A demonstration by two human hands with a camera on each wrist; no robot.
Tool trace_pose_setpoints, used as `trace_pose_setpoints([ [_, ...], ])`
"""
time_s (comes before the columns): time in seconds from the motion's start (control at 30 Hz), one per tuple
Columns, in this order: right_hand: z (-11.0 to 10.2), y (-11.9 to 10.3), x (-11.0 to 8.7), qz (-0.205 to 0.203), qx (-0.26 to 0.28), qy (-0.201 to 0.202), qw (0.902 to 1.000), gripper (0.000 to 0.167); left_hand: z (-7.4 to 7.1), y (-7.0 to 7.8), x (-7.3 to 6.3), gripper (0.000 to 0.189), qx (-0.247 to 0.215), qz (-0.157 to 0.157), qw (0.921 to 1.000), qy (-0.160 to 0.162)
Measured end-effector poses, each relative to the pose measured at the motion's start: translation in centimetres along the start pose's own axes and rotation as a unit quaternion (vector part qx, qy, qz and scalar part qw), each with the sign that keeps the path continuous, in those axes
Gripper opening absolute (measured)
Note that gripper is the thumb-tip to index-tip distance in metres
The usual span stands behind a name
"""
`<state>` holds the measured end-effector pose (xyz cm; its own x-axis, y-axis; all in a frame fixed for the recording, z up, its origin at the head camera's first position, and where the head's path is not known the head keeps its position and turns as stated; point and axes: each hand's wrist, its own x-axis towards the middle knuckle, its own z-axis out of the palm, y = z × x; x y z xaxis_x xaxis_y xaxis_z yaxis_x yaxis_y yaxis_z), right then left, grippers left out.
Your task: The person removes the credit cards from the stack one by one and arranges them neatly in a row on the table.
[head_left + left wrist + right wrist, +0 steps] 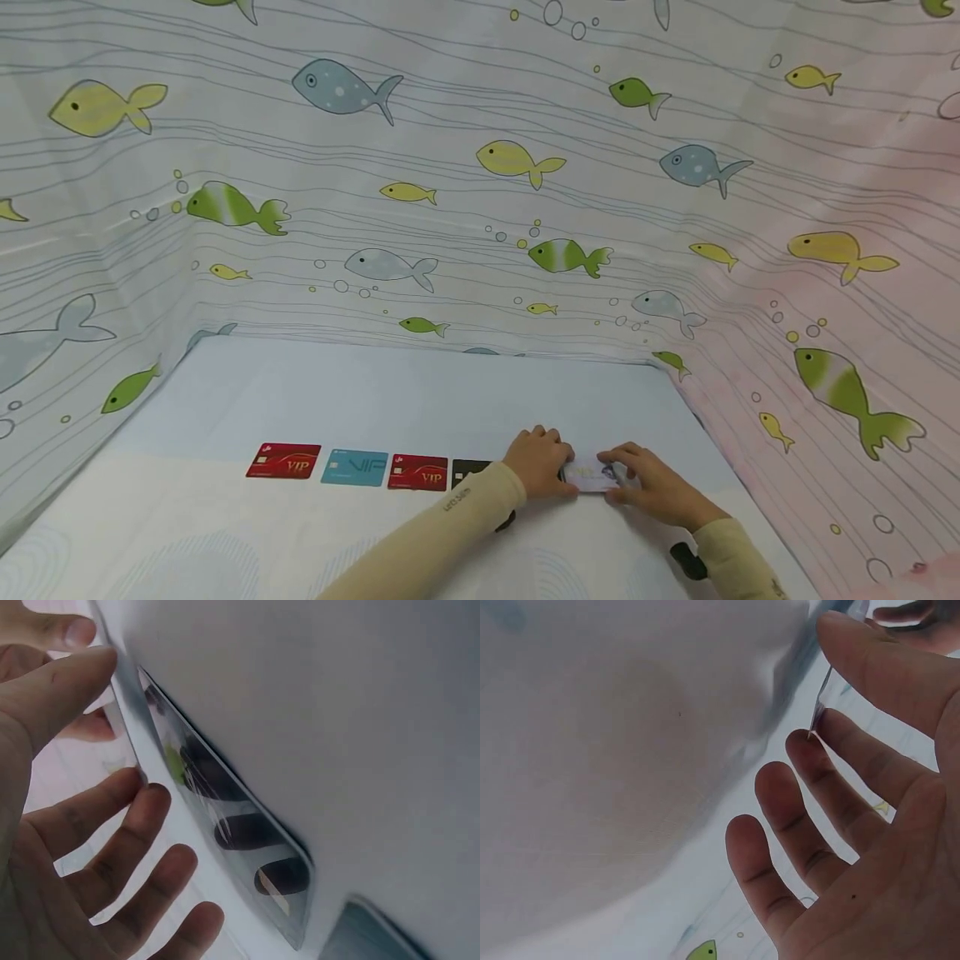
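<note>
A pale card (588,477) with a dark picture at its right end is held between the two hands near the right end of a row of cards. My left hand (537,467) pinches its left edge between thumb and fingers. At the opposite edge, my right hand (651,485) pinches it the same way; the right wrist view shows the card (823,697) edge-on, between thumb and fingertips, with the other fingers spread. A glossy card (225,817) lies beside the left fingers in the left wrist view, reflecting them. The left sleeve partly covers a black card (468,472).
Left of the black card lie a red VIP card (417,472), a light blue VIP card (355,468) and another red VIP card (283,461). They rest on a white tabletop (375,392). Fish-patterned curtains (465,225) surround the table at the back and sides.
</note>
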<state>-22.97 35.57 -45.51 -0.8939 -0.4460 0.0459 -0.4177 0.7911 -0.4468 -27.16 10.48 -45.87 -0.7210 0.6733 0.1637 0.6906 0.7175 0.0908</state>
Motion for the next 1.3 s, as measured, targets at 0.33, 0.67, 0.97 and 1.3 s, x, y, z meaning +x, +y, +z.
trace_pose_setpoints([
  [0.33,0.2,0.3,-0.2,0.025,-0.014,-0.016,0.9995,0.056,0.5,0.6,0.1,0.050,0.014,-0.002,0.9999,-0.008],
  [0.67,0.1,-0.3,0.0,0.025,-0.045,-0.013,0.9986,0.055,0.4,0.7,0.1,0.052,0.015,-0.005,0.9997,-0.018],
  [0.97,0.6,0.0,0.0,0.028,-0.053,-0.017,0.9981,0.053,0.3,0.8,-0.1,0.056,0.031,-0.005,0.9994,-0.012],
  [1.3,0.7,-2.0,2.7,0.004,-0.032,0.042,0.9986,0.049,0.4,0.4,0.4,0.054,0.040,0.000,0.9991,0.014],
])
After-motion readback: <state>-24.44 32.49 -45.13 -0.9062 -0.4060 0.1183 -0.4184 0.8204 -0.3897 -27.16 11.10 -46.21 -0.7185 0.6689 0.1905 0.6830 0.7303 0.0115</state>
